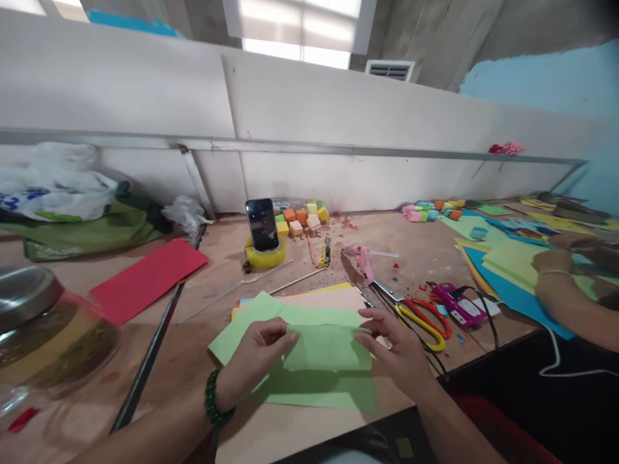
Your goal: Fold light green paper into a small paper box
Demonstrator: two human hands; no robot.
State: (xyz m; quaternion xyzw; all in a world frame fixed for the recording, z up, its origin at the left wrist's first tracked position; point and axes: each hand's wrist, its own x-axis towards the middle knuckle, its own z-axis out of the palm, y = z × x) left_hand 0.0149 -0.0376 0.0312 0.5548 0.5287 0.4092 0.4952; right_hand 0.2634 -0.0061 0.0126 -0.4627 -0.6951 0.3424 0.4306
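You have a light green sheet of paper (pixel 329 351) folded over on itself at the near edge of the wooden table (pixel 425 251), and both your hands are on its raised flap. Your left hand (pixel 256 361), with a dark green bead bracelet (pixel 213 399) at the wrist, pinches the flap's left edge between thumb and fingers. Your right hand (pixel 396 351) pinches the right edge the same way, so the two hands sit apart with the flap stretched between them.

The green sheet lies on top of a small stack of coloured paper (pixel 319 298), whose peach and yellow edges show behind it.

Just right of your right hand lie scissors with red and yellow handles (pixel 420 316), and beside them a purple glue gun (pixel 459 306) with a black cord. A pink glue gun (pixel 362 261) lies farther back.

Behind the stack, a black phone (pixel 262 223) stands upright in a yellow roll of tape (pixel 265 254), with small coloured foam cubes (pixel 300 219) near it and a yellow utility knife (pixel 326 251) to their right.

To the left lie a red sheet of paper (pixel 147 278), a long dark metal rod (pixel 149 354) and, close to the camera, a blurred glass jar with a metal lid (pixel 39 322).

At the right edge another person's hands (pixel 565 254) rest on blue and green sheets (pixel 512 277).
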